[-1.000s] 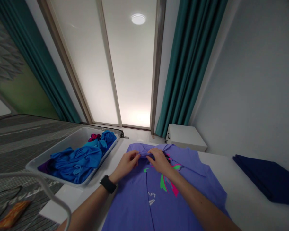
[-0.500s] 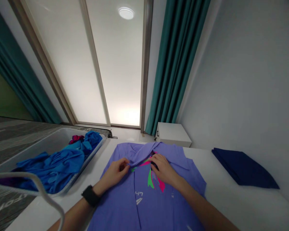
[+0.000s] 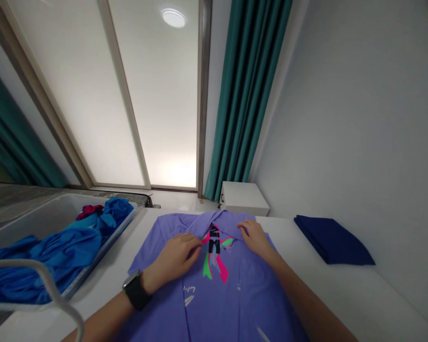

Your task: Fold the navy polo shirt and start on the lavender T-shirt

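Note:
A purple shirt point(image 3: 214, 304) lies spread over the white table, with a black, pink and green print on its front and a folded flap of cloth at its far end. My left hand point(image 3: 178, 256), wearing a dark watch point(image 3: 137, 290) at the wrist, is closed on the flap's edge left of the print; its fingertips are partly hidden. On the other side of the print, my right hand point(image 3: 256, 239) pinches the cloth near the far right of the flap between thumb and fingers.
At left stands a white basket point(image 3: 110, 254) holding blue clothes point(image 3: 67, 247) and a dark red piece point(image 3: 89, 211). A folded navy cloth point(image 3: 335, 240) lies on the table point(image 3: 364, 304) at right. Beyond the table is a white cabinet point(image 3: 244, 197). A pale curved bar point(image 3: 46, 273) crosses the lower left.
My right hand has moved off the print to the flap's right side, uncovering the print. My left hand has turned knuckles-up, nearer the print. The view has swung slightly right.

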{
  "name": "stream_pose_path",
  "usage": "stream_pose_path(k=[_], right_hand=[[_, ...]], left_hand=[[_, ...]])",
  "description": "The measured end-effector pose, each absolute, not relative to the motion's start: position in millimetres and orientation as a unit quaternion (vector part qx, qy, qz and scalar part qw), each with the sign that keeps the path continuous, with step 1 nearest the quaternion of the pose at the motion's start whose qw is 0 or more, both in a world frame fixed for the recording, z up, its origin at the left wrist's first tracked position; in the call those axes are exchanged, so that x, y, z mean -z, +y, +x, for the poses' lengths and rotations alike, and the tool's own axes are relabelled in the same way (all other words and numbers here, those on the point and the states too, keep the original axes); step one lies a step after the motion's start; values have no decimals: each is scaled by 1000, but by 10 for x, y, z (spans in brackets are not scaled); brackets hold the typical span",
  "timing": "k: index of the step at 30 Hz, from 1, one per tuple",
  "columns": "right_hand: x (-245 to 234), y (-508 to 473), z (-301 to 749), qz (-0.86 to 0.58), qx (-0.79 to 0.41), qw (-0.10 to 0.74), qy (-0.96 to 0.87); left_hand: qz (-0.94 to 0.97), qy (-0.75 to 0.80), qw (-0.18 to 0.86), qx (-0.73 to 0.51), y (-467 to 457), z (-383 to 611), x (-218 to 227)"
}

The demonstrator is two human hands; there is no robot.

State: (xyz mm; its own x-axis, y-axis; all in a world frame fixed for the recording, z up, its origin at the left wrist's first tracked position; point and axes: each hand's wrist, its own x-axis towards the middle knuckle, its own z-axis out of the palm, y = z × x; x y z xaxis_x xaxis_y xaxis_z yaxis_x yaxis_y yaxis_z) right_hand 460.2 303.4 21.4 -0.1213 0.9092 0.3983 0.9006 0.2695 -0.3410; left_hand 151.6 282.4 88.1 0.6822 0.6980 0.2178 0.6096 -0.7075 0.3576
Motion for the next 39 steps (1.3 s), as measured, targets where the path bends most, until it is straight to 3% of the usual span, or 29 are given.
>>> stream_pose_path(k=[5,11,20,31,39], right_hand=[[-132,2966,4715,-642,18,267,-719],[-82,2894,4678,-652,38,255,-713],[-174,2993,4684,-681,-16,235,-694],[-203,3545,4971,-800,16,146,-582],[-299,3546,4953,-781,32,177,-598]], left_hand=[[939,280,97,-175,3033,2317,-803],[936,318,45,-146,3316,2892,-567],[919,341,8,-200,3312,2879,-310],[915,342,39,-212,3330,2863,-300],[911,346,53,-219,3340,2870,-303]])
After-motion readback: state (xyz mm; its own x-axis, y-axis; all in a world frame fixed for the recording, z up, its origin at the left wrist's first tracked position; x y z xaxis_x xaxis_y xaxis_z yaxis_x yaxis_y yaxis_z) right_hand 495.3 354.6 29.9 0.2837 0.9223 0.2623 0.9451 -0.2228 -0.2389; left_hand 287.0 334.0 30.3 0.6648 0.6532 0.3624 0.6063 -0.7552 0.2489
